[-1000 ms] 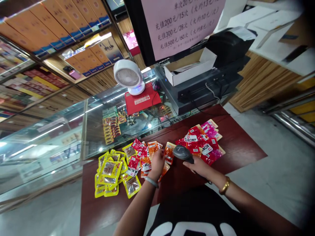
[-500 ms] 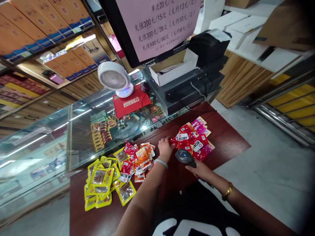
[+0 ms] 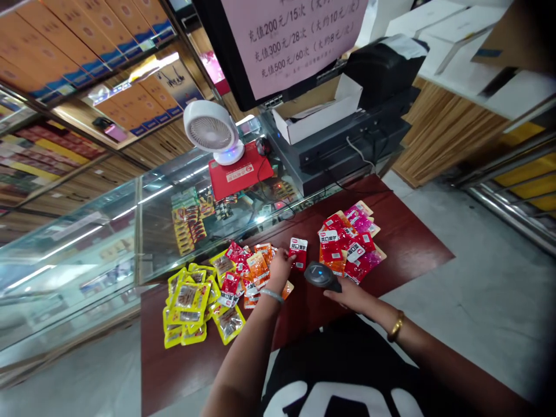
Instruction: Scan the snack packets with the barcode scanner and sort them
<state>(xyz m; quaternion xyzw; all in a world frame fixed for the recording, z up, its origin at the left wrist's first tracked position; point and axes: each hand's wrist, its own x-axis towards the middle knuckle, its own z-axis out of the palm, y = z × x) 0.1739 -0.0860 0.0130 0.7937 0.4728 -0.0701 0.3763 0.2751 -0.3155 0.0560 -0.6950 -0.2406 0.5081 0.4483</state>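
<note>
A red and white snack packet (image 3: 299,253) is pinched at its left edge by my left hand (image 3: 281,270), over the brown board. My right hand (image 3: 350,294) grips a dark barcode scanner (image 3: 322,275), whose head points left toward that packet. To the right lies a pile of red, orange and purple packets (image 3: 347,240). Left of my left hand, red and orange packets (image 3: 256,267) are heaped against several yellow-edged packets (image 3: 186,304) with clear windows.
The brown board (image 3: 174,379) rests by a glass display counter (image 3: 156,214). On the counter are a white fan (image 3: 212,130), a red mat (image 3: 238,176) and a mouse (image 3: 263,146). Behind stand a white open box (image 3: 321,121) and a screen bearing a pink price sheet (image 3: 295,46).
My left hand has moved left from the right-hand pile, and a red packet now lies apart from that pile at its fingers. The scanner has shifted slightly left. The whole view has shifted somewhat.
</note>
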